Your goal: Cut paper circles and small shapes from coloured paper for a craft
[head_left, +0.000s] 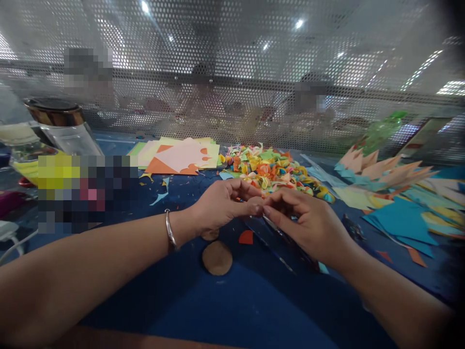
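My left hand [221, 206] and my right hand [307, 223] meet fingertip to fingertip over the blue table [247, 300]. Both are closed in a pinch on something small that the fingers hide. A silver bangle [170, 230] sits on my left wrist. Just below the hands lie a small red paper piece [246, 237] and a round brown disc [217, 258]. Dark scissors [276, 242] lie under my right hand. A heap of small curled coloured paper pieces [274, 172] lies right behind the hands.
A stack of orange, pink and yellow paper sheets [179, 157] lies at the back left. Blue and peach cut sheets [399, 194] spread at the right. A glass jar [60, 123] stands far left. A perforated metal screen [232, 72] closes the back; people sit behind it.
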Available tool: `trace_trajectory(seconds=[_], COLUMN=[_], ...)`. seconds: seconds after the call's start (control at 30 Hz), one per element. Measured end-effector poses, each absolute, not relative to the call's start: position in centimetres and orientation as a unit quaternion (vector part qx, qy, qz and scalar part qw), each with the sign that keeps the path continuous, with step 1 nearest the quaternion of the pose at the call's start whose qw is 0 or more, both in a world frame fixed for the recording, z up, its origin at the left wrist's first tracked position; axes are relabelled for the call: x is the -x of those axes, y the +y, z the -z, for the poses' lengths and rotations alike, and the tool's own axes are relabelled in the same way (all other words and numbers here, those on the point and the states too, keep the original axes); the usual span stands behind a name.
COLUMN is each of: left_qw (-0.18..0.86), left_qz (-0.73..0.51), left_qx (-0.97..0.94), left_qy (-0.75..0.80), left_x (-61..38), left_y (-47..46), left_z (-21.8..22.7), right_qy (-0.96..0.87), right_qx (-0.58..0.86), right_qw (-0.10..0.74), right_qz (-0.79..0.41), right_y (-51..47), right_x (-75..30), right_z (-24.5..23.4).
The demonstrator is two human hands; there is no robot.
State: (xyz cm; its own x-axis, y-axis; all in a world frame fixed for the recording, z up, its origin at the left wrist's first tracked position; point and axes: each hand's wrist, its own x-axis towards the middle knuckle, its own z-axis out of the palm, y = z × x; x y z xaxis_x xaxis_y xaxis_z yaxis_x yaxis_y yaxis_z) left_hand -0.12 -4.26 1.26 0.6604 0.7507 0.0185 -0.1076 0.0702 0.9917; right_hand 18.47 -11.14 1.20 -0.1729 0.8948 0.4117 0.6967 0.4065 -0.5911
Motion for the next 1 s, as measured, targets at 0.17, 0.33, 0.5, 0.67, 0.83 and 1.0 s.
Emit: trace_trajectory(seconds=[0.17,0.33,0.5,0.67,0.83,1.0], left_qw=[0.68,0.648,0.612,0.606,0.6,0.559], left_qz=[-0.331,-0.34,-0.348,-0.358,-0.377,-0.413], left_qx=[-0.598,-0.627,-0.653,-0.657,-0.663,-0.679], left_qy=[0.264,0.267,0.278,0.268,0.241,0.236], left_x=[0.08,-0.01,-0.01,0.06,0.04,0.0], left_y=[-4.05,-4.08,-4.49,-4.71,-4.66,-4.88], left_z=[-0.93,-0.73,-1.08,-1.12,-0.93,-1.16], right_qy=[-0.746,-0.748,-0.749,-0.744,-0.736,-0.73], right_qx=[0.533,0.536,0.538,0.545,0.548,0.552], right_qw=[0.373,0.367,0.363,0.366,0.37,0.371], right_qz=[-0.142,-0.137,-0.129,-0.122,-0.144,-0.157], right_y=[-11.06,-11.03,-11.03,-11.02,-11.02,-11.01], right_x=[-18.45,-18.43,-18.46,-18.62,-18.72,-18.51], right_z=[-1.15,-1.24,-1.25,-1.15,-1.15,-1.26])
